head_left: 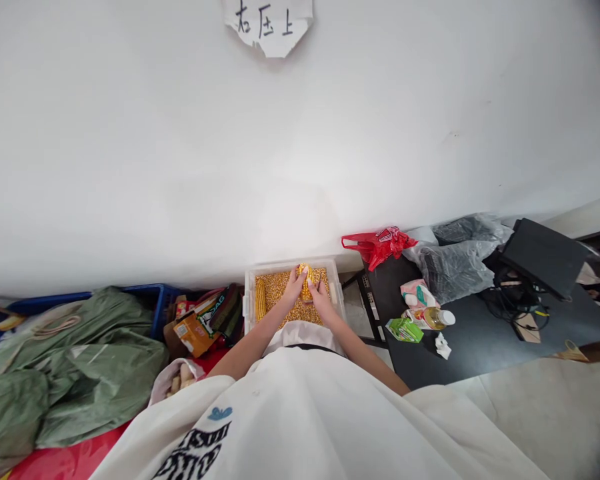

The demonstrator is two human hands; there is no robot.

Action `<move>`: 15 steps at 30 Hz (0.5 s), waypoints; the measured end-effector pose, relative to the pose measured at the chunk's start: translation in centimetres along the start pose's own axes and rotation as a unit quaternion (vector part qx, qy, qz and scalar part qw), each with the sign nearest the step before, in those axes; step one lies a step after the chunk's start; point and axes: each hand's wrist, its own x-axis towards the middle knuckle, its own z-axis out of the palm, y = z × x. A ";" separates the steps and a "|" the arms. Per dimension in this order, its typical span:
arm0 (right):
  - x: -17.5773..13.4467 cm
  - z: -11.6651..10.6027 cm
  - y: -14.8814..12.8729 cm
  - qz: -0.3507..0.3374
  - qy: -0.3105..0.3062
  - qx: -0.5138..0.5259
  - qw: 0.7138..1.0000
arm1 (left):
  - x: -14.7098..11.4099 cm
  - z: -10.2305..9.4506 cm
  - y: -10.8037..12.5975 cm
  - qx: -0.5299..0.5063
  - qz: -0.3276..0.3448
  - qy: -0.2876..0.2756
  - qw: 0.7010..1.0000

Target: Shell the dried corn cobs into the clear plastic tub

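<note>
Over a clear plastic bin of loose corn kernels, my two hands meet at a yellow corn cob. My left hand is closed around the cob's left side. On the other side, my right hand is closed with its thumb against the kernels. A thin dark stick-like thing shows by the right fingers; its kind is too small to make out. Another corn cob lies along the bin's left wall, on top of the kernels.
A black table at right bears a red plastic bag, a bottle, a green packet and a black laptop-like slab. At left are green cloth and a cardboard box. A white wall rises behind.
</note>
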 end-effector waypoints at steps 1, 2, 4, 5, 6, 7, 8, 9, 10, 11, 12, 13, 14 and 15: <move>0.0 0.0 0.0 0.003 0.002 -0.001 1.000 | -0.1 0.0 -0.1 0.006 0.004 -0.007 1.000; 0.0 0.0 0.0 0.004 0.001 0.002 1.000 | -0.1 0.0 -0.1 0.010 0.008 -0.007 1.000; -0.1 0.0 0.0 0.004 -0.005 0.017 1.000 | -0.2 0.0 0.0 0.014 0.013 0.003 1.000; 0.0 0.0 -0.1 0.004 -0.007 0.025 1.000 | -0.2 -0.1 0.1 0.011 0.009 0.011 1.000; 0.0 0.0 -0.1 0.004 -0.008 0.031 0.999 | -0.2 -0.1 0.3 0.006 -0.002 0.018 1.000; 0.0 0.0 -0.1 0.005 -0.007 0.034 0.999 | -0.3 -0.1 0.5 -0.001 -0.014 0.018 1.000; 0.0 0.0 -0.1 0.007 -0.004 0.034 0.999 | -0.3 -0.1 0.6 -0.007 -0.024 0.012 1.000; 0.1 0.0 -0.2 0.008 0.001 0.030 1.000 | -0.4 0.0 0.8 -0.011 -0.029 0.002 1.000; 0.1 0.0 -0.2 0.009 0.007 0.023 1.000 | -0.4 0.0 0.8 -0.011 -0.031 -0.010 0.999; 0.2 0.0 -0.2 0.010 0.013 0.016 1.000 | -0.4 0.1 0.8 -0.007 -0.030 -0.021 0.999; 0.2 0.0 -0.2 0.009 0.016 0.009 1.000 | -0.4 0.1 0.8 0.000 -0.028 -0.025 0.999; 0.2 0.0 -0.3 0.007 0.018 0.002 1.000 | -0.4 0.2 0.6 0.007 -0.025 -0.022 0.999; 0.2 0.0 -0.3 0.005 0.017 -0.004 1.000 | -0.3 0.2 0.4 0.012 -0.021 -0.014 1.000; 0.2 0.1 -0.3 0.003 0.015 -0.008 1.000 | -0.2 0.2 0.3 0.014 -0.015 -0.008 1.000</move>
